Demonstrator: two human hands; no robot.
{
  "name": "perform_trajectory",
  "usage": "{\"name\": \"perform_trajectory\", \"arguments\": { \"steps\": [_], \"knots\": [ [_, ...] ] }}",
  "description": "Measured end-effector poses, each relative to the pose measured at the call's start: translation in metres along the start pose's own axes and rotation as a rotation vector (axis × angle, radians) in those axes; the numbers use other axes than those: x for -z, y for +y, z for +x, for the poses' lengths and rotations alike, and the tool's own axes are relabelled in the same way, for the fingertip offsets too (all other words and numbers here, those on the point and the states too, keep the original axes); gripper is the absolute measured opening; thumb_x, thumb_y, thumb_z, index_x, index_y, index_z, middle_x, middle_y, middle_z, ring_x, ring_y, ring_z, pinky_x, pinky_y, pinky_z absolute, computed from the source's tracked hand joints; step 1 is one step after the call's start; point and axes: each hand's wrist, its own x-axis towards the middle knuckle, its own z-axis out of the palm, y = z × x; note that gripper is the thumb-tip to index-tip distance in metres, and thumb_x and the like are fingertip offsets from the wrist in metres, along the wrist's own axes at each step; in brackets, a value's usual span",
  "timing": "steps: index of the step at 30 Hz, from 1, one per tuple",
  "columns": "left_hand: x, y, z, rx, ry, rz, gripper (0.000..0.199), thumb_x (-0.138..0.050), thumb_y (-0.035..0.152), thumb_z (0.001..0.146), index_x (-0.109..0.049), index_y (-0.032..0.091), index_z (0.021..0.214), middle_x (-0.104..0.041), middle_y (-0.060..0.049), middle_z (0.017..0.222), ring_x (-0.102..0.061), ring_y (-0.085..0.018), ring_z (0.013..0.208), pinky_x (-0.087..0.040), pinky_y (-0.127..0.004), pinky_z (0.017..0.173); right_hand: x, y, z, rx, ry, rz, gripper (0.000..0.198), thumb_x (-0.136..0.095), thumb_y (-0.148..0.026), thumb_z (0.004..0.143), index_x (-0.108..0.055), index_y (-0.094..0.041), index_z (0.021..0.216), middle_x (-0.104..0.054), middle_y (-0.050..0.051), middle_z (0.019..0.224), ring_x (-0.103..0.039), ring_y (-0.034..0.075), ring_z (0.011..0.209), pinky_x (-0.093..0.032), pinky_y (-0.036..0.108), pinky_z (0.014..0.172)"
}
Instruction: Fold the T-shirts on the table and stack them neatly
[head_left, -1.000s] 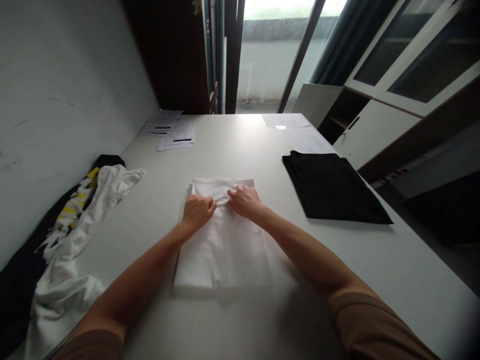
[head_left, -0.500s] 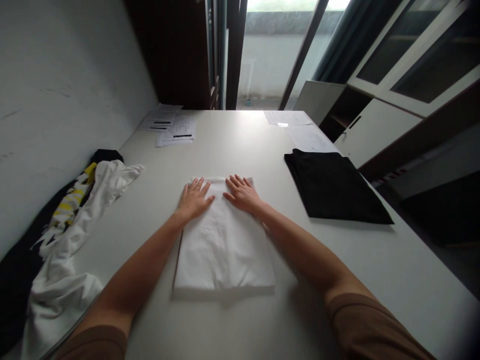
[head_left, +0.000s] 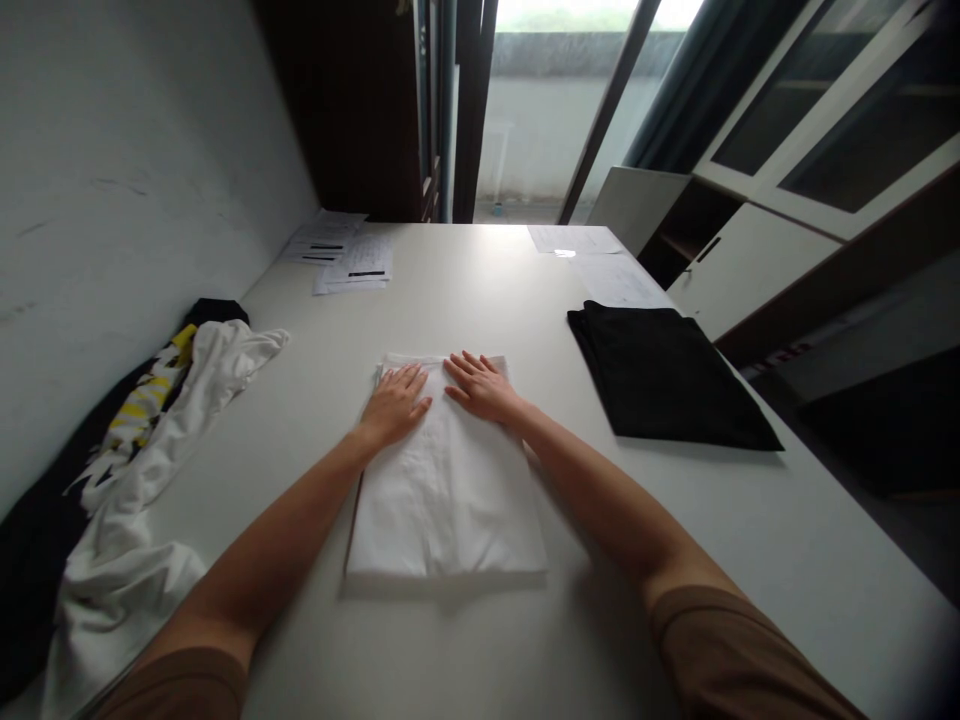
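Note:
A white garment (head_left: 450,500), folded into a rough rectangle with a few creases near its front edge, lies flat on the white table (head_left: 465,650) in front of me. My left hand (head_left: 395,402) rests palm down on its far left part, fingers stretched out. On the far right part lies my right hand (head_left: 482,388), also flat with its fingers apart. Both hands touch the cloth and neither grips it. The garment's exact kind cannot be made out.
Folded black cloth (head_left: 675,375) lies on the table to the right. Crumpled white cloth (head_left: 150,480) and a yellow-patterned piece (head_left: 146,395) are heaped along the left wall. Papers (head_left: 354,265) lie at the far left, more sheets (head_left: 619,280) at the far right.
My left hand has slid slightly toward me and right, its fingers now closer together. My right hand has shifted slightly left and stays flat on the garment.

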Motion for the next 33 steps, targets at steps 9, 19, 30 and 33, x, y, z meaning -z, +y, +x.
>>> {"name": "perform_trajectory", "arguments": {
  "steps": [9, 19, 30, 33],
  "knots": [
    [-0.003, -0.003, 0.000, 0.015, 0.003, 0.020, 0.056, -0.040, 0.044, 0.104, -0.046, 0.016, 0.152, -0.039, -0.011, 0.163, -0.032, -0.028, 0.151, -0.021, -0.049, 0.126, -0.003, 0.001, -0.002, 0.115, 0.072, 0.006, 0.066, -0.033, -0.054, 0.106, -0.033, -0.018, 0.161, -0.028, 0.008, 0.167, -0.019, 0.024, 0.156, -0.012, 0.046, 0.128],
    [-0.008, -0.004, 0.001, 0.028, -0.013, 0.026, 0.058, -0.041, 0.044, 0.103, -0.044, 0.017, 0.154, -0.037, -0.011, 0.164, -0.030, -0.028, 0.153, -0.021, -0.049, 0.127, -0.012, -0.004, 0.013, 0.107, 0.027, 0.019, 0.065, -0.031, -0.056, 0.106, -0.034, -0.023, 0.161, -0.030, 0.004, 0.166, -0.022, 0.028, 0.155, -0.016, 0.048, 0.127],
    [0.000, 0.012, -0.007, -0.120, -0.060, 0.005, 0.067, -0.046, 0.049, 0.101, -0.038, 0.012, 0.157, -0.035, -0.015, 0.164, -0.029, -0.027, 0.153, -0.018, -0.049, 0.127, -0.012, -0.005, 0.010, -0.071, 0.057, -0.008, 0.079, -0.028, -0.068, 0.102, -0.032, -0.017, 0.162, -0.029, 0.010, 0.167, -0.017, 0.029, 0.157, -0.012, 0.049, 0.127],
    [0.001, 0.019, -0.010, -0.113, -0.077, 0.022, 0.069, -0.045, 0.049, 0.101, -0.036, 0.011, 0.158, -0.032, -0.016, 0.165, -0.026, -0.029, 0.154, -0.017, -0.050, 0.127, -0.010, 0.003, 0.010, -0.169, 0.054, -0.023, 0.081, -0.031, -0.071, 0.100, -0.034, -0.018, 0.160, -0.026, 0.012, 0.168, -0.014, 0.030, 0.157, -0.011, 0.051, 0.126]
  ]
}}
